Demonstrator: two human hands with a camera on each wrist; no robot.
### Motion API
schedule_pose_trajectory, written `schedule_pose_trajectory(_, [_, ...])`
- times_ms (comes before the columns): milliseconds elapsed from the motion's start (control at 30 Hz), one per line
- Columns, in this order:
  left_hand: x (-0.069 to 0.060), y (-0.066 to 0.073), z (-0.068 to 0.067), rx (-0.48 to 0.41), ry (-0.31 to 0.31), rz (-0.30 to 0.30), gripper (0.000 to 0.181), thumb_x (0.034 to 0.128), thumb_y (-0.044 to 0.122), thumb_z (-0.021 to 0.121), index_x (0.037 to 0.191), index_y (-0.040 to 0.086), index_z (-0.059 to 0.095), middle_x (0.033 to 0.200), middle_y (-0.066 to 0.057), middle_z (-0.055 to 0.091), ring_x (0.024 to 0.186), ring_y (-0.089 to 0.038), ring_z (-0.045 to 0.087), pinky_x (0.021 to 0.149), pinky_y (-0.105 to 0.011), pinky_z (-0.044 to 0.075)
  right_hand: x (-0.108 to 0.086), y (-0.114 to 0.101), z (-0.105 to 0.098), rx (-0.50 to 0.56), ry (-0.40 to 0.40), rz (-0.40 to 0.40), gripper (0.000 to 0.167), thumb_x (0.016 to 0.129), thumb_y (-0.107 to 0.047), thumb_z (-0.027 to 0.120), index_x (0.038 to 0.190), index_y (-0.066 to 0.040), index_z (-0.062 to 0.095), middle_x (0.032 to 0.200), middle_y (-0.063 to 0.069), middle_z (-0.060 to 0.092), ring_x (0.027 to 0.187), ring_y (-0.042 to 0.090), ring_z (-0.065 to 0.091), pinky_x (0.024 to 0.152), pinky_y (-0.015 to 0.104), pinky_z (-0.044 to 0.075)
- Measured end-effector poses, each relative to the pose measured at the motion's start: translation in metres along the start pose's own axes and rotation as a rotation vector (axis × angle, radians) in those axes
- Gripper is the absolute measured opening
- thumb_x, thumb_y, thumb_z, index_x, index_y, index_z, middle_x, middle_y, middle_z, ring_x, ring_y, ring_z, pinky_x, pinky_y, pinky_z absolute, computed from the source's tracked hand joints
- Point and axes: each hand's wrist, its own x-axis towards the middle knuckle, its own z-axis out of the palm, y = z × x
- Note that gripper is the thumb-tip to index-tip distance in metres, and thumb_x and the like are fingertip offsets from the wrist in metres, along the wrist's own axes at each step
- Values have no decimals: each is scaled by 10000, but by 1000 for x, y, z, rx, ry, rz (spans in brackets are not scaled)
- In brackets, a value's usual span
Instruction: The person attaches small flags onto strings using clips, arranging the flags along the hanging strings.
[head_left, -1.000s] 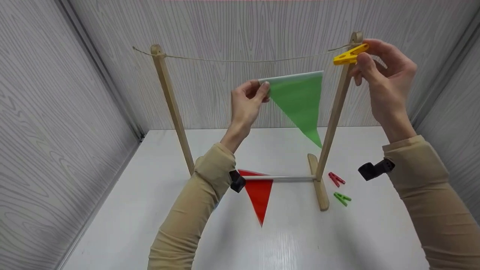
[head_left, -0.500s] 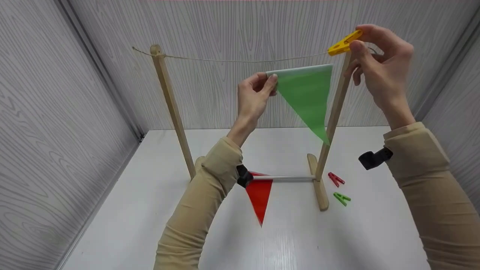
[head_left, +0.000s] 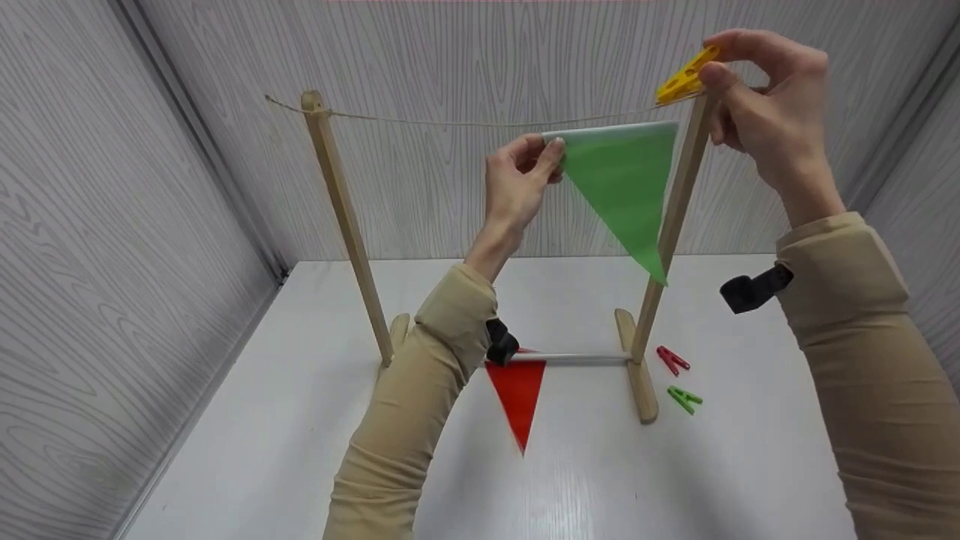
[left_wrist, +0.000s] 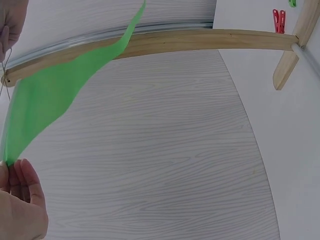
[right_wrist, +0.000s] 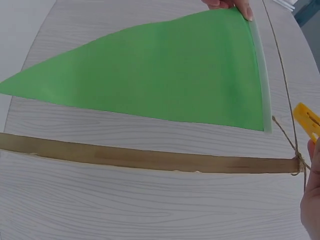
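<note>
My left hand (head_left: pixel 517 180) pinches the upper left corner of a green triangular pennant (head_left: pixel 622 180), whose white top edge lies just below the string (head_left: pixel 450 122). The pennant's point hangs down in front of the right wooden post (head_left: pixel 679 202). Up by the top of that post, my right hand (head_left: pixel 780 105) holds a yellow clothespin (head_left: pixel 684 77) between thumb and fingers, its nose tilted down to the left near the string. In the right wrist view the yellow clothespin (right_wrist: pixel 306 120) is beside the string and apart from the pennant (right_wrist: pixel 165 75).
A red pennant (head_left: pixel 519 397) lies on the white table (head_left: pixel 570 487), under the stand's crossbar (head_left: pixel 585 358). Right of the stand's foot (head_left: pixel 641 390) are a red clothespin (head_left: pixel 673 360) and a green clothespin (head_left: pixel 684 399). The left post (head_left: pixel 345 225) carries the string's other end.
My left hand has moved up and to the right with the green pennant, closer to the string. My right hand has risen, and the yellow clothespin now tilts more steeply.
</note>
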Motion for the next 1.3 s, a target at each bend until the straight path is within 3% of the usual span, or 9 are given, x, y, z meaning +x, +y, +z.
schedule_pose_trajectory(133, [0, 2, 4, 6, 2, 12, 224, 994, 122, 618, 1118, -56, 674, 914, -68, 648, 789, -73, 607, 799, -213, 578, 6, -6, -1, -85, -23, 83, 221, 952, -150, 673, 1157, -94, 730, 1053, 7, 690, 430, 56, 433, 432, 129, 354])
schedule_pose_trajectory(267, [1, 4, 9, 9, 11, 17, 223, 992, 122, 621, 1118, -52, 681, 923, -78, 659, 788, -72, 612, 794, -211, 580, 10, -9, 2, -169, -44, 97, 188, 958, -134, 672, 1130, -91, 737, 987, -29, 671, 415, 35, 413, 434, 131, 347])
schedule_pose_trajectory(433, [1, 5, 12, 23, 12, 26, 216, 989, 125, 627, 1109, -44, 688, 927, -78, 665, 799, -71, 617, 791, -208, 579, 13, -12, 8, -246, -62, 74, 144, 957, -113, 674, 1081, -108, 748, 939, -70, 641, 393, -3, 377, 440, 124, 333])
schedule_pose_trajectory(600, [1, 6, 13, 29, 12, 38, 219, 989, 124, 627, 1110, -48, 689, 933, -87, 674, 807, -83, 627, 783, -207, 577, 17, -14, 13, -259, -98, 44, 119, 939, -53, 682, 1005, -114, 760, 915, -84, 655, 380, -6, 366, 433, 129, 314])
schedule_pose_trajectory(900, [1, 10, 18, 12, 36, 40, 218, 974, 106, 645, 1110, -57, 692, 995, -172, 704, 872, -247, 679, 767, -209, 582, 20, -16, 22, -356, -157, -29, 82, 934, -47, 691, 950, -95, 757, 844, -146, 639, 377, -14, 350, 417, 145, 285])
schedule_pose_trajectory(1067, [1, 11, 18, 17, 34, 47, 218, 981, 108, 636, 1108, -59, 692, 992, -165, 702, 928, -321, 684, 765, -206, 581, 18, -17, 27, -426, -185, -49, 101, 951, -76, 680, 1001, -12, 741, 849, -180, 618, 385, -26, 340, 416, 144, 271])
schedule_pose_trajectory(1200, [1, 11, 18, 36, 24, 59, 228, 993, 120, 622, 1123, -55, 688, 1004, -150, 700, 932, -305, 685, 776, -207, 582, 18, -18, 30, -480, -198, -65, 174, 961, -98, 673, 1052, 39, 729, 888, -175, 611, 417, -48, 360, 438, 119, 288])
schedule_pose_trajectory(1300, [1, 11, 18, 45, 21, 64, 234, 995, 128, 621, 1129, -51, 688, 1018, -148, 700, 884, -226, 679, 783, -210, 583, 19, -18, 32, -505, -200, -78, 174, 957, -100, 679, 1048, 38, 736, 897, -160, 618, 440, -69, 386, 449, 103, 295])
